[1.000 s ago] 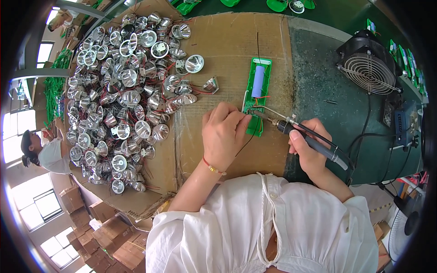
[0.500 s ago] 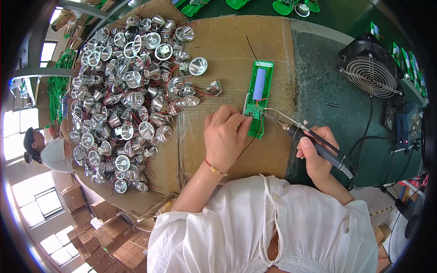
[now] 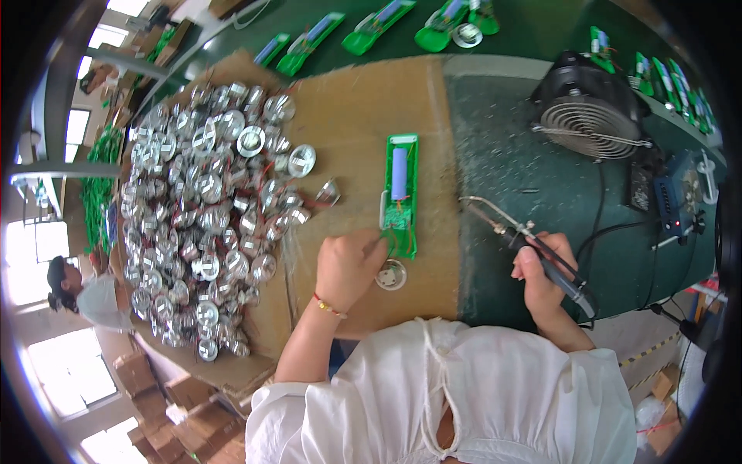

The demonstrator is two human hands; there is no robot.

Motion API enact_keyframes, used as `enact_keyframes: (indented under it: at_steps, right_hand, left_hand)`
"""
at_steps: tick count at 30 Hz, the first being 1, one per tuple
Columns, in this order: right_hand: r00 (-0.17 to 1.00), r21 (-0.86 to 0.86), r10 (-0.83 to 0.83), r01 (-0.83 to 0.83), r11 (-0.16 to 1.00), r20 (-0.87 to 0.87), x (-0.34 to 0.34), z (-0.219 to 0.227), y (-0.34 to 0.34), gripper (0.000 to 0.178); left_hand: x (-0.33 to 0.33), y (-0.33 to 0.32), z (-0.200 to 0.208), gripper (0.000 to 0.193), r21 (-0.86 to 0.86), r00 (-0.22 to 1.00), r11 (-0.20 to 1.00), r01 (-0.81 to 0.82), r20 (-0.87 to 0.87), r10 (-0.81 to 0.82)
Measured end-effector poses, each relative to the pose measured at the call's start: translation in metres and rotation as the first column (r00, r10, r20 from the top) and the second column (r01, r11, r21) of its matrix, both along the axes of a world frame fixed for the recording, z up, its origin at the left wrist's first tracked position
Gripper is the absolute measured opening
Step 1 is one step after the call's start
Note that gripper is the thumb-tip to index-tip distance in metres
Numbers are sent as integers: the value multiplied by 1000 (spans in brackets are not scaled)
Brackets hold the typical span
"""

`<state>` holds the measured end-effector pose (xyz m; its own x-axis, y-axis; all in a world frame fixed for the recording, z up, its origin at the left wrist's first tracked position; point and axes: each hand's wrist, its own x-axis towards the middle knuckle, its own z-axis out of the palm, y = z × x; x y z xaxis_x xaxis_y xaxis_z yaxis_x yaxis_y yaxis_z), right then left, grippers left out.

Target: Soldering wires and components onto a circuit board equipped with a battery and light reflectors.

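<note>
A long, narrow green plastic housing carries a smooth lavender cylindrical battery and a flat green circuit board. It lies lengthwise on a brown, scuffed cardboard sheet, which covers part of the dark green, speckled counter. A shiny, round silver reflector sits just below its near end.

The left hand is bent inward, fingers curled and thumb close to the forefinger; whether they pinch a wire, I cannot tell. The right hand grasps a dark-handled soldering iron, its metal end angled up and leftward.

The housing lies between the hands, near the left fingertips and well apart from the right hand.
</note>
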<state>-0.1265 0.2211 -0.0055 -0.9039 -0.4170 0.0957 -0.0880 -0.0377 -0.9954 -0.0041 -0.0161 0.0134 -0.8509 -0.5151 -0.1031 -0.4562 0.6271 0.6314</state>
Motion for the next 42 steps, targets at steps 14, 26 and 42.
enact_keyframes:
  at_steps: [14,26,42]
  right_hand:
    - [989,44,49,-55,998,137,-11,-9,1,15]
    - [994,-22,34,-32,999,105,-25,-2,4,14]
    - [998,58,-55,55,997,6,-16,-10,-2,20]
  left_hand:
    - [-347,-3,3,31,-375,989,916,144,17,-149]
    - [-309,-70,-2,63,-248,883,856,454,-5,-470]
    - [-39,-46,16,58,-711,980,679,-181,-192,60]
